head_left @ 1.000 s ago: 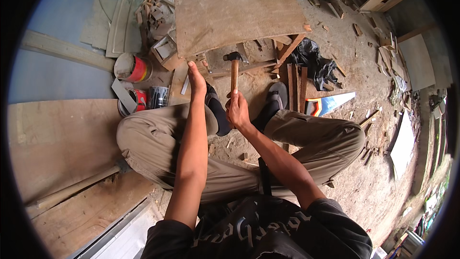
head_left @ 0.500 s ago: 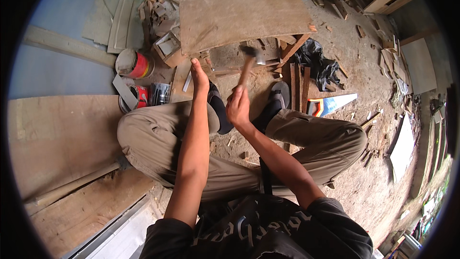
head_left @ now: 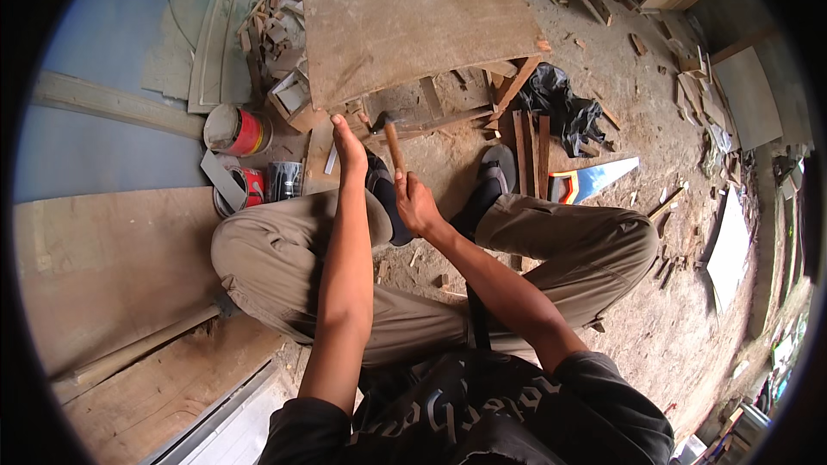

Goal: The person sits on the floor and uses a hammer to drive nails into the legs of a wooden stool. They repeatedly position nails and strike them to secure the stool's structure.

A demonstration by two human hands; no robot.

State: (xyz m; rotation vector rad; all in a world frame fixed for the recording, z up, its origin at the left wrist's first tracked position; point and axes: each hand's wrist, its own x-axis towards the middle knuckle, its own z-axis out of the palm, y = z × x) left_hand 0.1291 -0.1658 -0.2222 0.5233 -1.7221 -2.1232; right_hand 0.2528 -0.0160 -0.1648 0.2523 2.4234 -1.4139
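Observation:
My right hand [head_left: 416, 205] is wrapped round the wooden handle of a hammer [head_left: 394, 148]. The hammer's dark head is just right of my left hand [head_left: 350, 151], close to the wooden frame under a plywood panel [head_left: 418, 13]. My left thumb points up at the panel's near left corner. The other fingers of that hand are hidden, so its grip does not show. Wooden legs and rails [head_left: 515, 89] of the frame show below the panel's near edge. Whether the hammer head touches the frame is unclear.
Left of my knee stand paint cans [head_left: 234, 131] and a dark can [head_left: 284, 181]. A handsaw [head_left: 594, 181] and a black plastic bag [head_left: 560, 108] lie to the right, beside wooden strips [head_left: 530, 155]. Wood scraps [head_left: 280, 43] are heaped at the far left.
The hammer has swung left and nearer to me, its head coming beside my left hand. My right hand has shifted slightly left; my left hand keeps its place at the panel's corner.

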